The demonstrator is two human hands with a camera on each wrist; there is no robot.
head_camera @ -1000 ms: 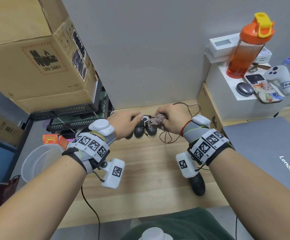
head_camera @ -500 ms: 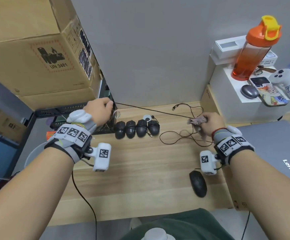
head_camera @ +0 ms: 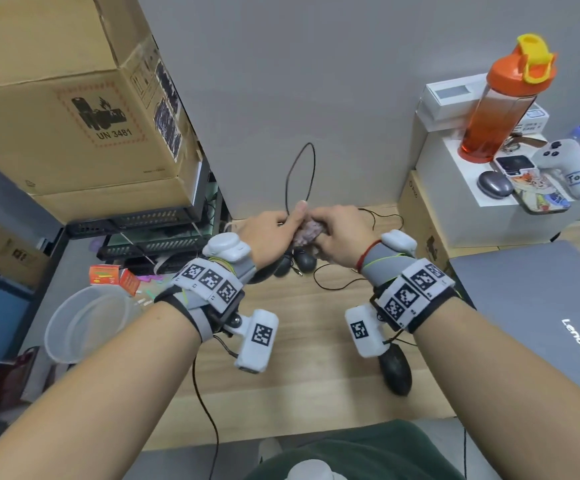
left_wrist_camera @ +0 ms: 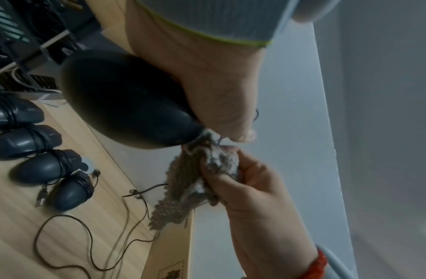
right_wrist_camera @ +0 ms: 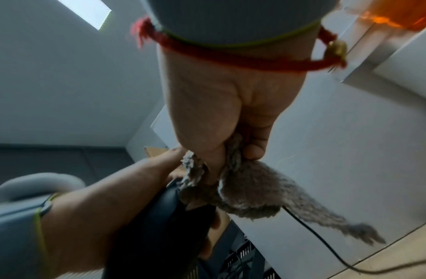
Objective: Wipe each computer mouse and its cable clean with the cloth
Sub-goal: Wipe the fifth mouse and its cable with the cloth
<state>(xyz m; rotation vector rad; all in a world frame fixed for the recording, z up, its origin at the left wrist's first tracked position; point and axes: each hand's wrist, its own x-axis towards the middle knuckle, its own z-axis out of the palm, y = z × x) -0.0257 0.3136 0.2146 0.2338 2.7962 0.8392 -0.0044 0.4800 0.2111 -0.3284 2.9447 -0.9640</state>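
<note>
The left hand (head_camera: 270,233) is wrapped around a black mouse (left_wrist_camera: 126,102), thumb along its side, lifting it off the desk (head_camera: 302,358) near the back edge. The right hand (head_camera: 337,233) is bunched tight on the grey-pink cloth (left_wrist_camera: 197,179), fingers curled round it and pressing it to the front end of that mouse, where the cable (head_camera: 300,174) comes out. The cable arcs up in a tall loop against the wall behind the hands, and more of it trails loose across the wood toward the right.

Half a second ago the hands were far apart, the left up by the black rack and the right out toward the laptop with the cloth, the cable stretched in a line between them. Now they have come together at the middle of the back edge and the cable has gone slack into that loop.

Four more dark mice (left_wrist_camera: 37,158) lie side by side below the hands at the back of the desk, each with its cable wound around its body. Another black mouse (head_camera: 395,370) lies alone toward the front edge, partly hidden under the right wrist gear.

Off the desk's left edge sits a clear plastic tub (head_camera: 87,323); I cannot tell whether anything is in it. At the right, an orange bottle (head_camera: 503,98) with orange liquid stands on a white box (head_camera: 461,209).
</note>
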